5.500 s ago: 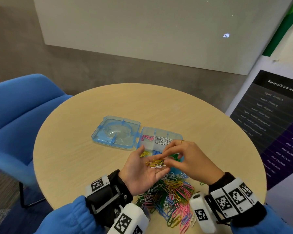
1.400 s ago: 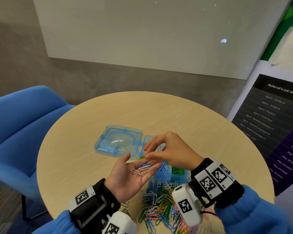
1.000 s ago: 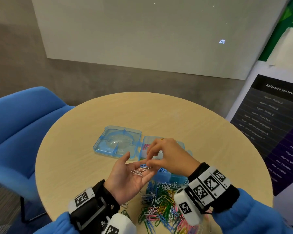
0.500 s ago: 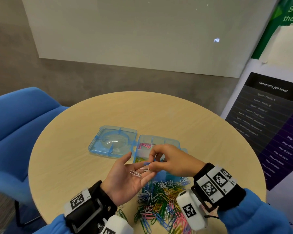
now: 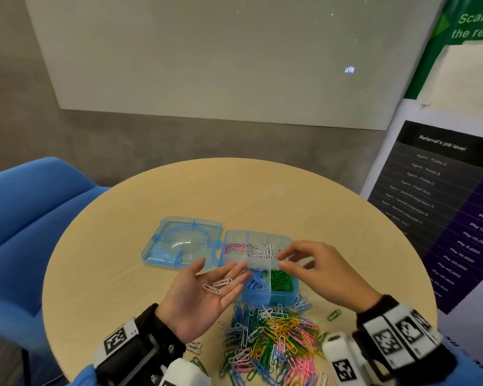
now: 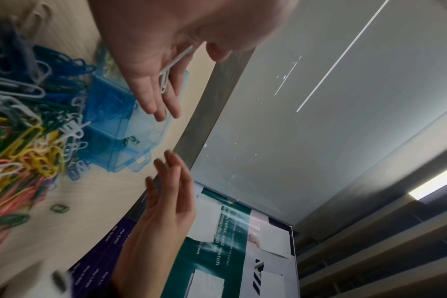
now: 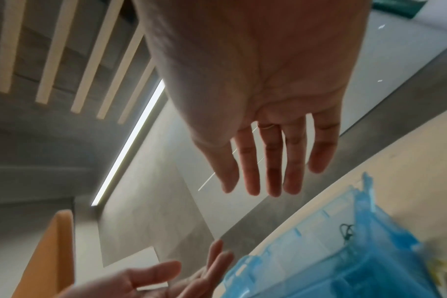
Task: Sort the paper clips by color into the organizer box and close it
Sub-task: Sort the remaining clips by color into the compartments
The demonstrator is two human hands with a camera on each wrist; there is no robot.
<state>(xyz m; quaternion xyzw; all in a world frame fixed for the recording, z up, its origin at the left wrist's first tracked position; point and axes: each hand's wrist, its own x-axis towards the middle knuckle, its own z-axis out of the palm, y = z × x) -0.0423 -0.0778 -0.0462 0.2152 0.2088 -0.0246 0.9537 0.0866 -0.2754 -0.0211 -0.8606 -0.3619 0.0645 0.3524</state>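
Observation:
The blue organizer box (image 5: 267, 298) lies open on the round table, its lid (image 5: 181, 243) flat to the left. Its compartments hold pink clips (image 5: 234, 247), white clips (image 5: 262, 250), blue clips (image 5: 255, 280) and green clips (image 5: 280, 281). My left hand (image 5: 221, 275) is palm up beside the box, with two white clips (image 5: 218, 285) lying loose on it. My right hand (image 5: 285, 257) hovers over the box's right side with straight, spread fingers (image 7: 268, 161) and nothing in them. A mixed clip pile (image 5: 271, 341) lies in front of the box.
A stray green clip (image 5: 334, 314) lies right of the pile and a few white ones (image 5: 193, 346) near my left wrist. A blue chair (image 5: 25, 218) stands to the left. A poster stand (image 5: 444, 207) stands close to the table's right edge.
My right hand has left the left palm, moved right over the box and opened its fingers. The left palm has stayed in place with white clips on it.

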